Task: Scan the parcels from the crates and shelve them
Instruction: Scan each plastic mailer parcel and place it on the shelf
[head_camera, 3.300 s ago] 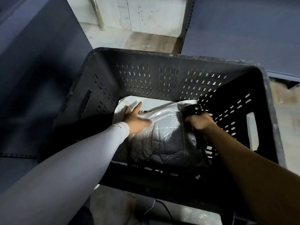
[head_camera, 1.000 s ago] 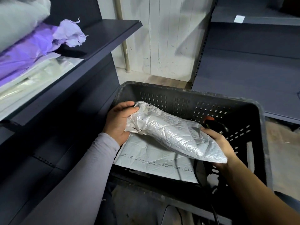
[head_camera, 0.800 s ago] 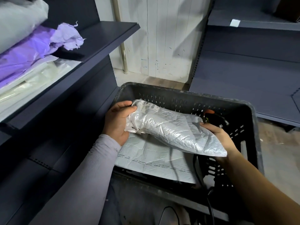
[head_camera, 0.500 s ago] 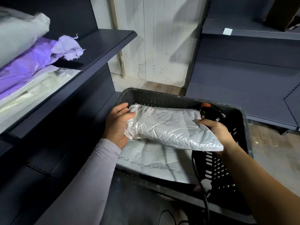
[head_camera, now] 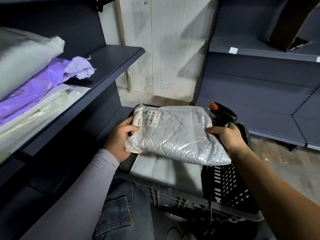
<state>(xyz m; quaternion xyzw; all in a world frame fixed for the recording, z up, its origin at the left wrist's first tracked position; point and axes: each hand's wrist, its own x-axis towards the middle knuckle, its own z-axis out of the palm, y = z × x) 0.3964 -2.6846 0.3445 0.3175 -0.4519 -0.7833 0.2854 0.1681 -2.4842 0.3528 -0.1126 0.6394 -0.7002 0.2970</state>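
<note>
- Nearest, a knee in jeans and a black crate sit below the hands; a flat white parcel lies inside the crate.
- Above the crate, the silver parcel is held up by both hands.
- The left hand grips its left end, thumb curled on top.
- The right hand holds the black scanner and also pinches the right edge of the parcel.
- It looks soft, light and a bit slippery, so I judge that holding both ends is safest.
- Its label shows a barcode; the writing is too small to read.
- Farther left, a shelf carries a purple bag and other parcels.
</note>
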